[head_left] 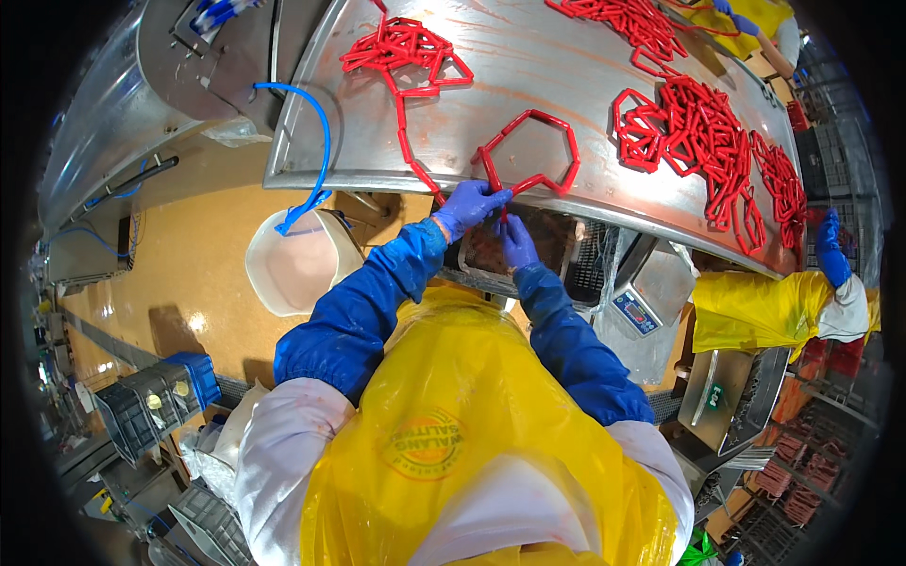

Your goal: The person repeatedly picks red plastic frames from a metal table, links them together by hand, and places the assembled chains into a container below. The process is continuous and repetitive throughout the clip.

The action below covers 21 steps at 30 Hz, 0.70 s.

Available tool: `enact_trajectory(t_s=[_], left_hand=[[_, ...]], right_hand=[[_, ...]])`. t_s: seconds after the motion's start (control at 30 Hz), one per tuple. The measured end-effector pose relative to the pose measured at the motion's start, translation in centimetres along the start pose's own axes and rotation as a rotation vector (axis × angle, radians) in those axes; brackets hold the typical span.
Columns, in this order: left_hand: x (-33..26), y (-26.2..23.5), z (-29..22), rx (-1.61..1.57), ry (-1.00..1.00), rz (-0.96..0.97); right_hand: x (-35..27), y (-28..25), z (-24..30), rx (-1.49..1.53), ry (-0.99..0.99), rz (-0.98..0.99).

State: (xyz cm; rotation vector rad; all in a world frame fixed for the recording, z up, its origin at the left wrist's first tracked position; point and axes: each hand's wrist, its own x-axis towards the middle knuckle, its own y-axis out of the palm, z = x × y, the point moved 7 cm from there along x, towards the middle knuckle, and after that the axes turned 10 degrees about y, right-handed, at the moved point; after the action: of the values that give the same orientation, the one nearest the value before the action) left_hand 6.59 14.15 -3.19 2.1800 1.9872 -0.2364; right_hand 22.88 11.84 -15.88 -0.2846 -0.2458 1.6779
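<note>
— What have the hands got?
— The left hand [469, 205] pinches the red sausage chain [528, 151] at the steel table [528, 66] edge; the right hand [516, 241] clamps it just below — separating links, likely.
— Next?
— A steady pull. Four more heaps, one white bucket [297, 264].

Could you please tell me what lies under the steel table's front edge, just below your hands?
Under the steel table edge sits a tray of brownish contents, partly covered by both hands, left and right.
</note>
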Motion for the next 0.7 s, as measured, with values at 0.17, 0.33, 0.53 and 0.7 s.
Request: enact_trajectory(t_s=[0.17,0.33,0.53,0.7], left_hand=[[-0.8,-2.7,-2.0,-0.065,-0.008,-0.190],[0.2,-3.6,-8.3,-0.125,0.125,-0.186],[-0.5,0.6,-4.7,-0.036,-0.100,-0.168],[2.9,-2.2,-0.7,0.019,0.202,0.016]], right_hand=[[-0.1,-3.9,-10.2,-0.730,0.347,0.225],[-0.8,-5.7,-12.1,-0.777,0.520,0.340],[1.3,-0.9,14.5,0.118,0.173,0.244],[1.3,-2.5,23.2,-0.790,-0.271,0.100]])
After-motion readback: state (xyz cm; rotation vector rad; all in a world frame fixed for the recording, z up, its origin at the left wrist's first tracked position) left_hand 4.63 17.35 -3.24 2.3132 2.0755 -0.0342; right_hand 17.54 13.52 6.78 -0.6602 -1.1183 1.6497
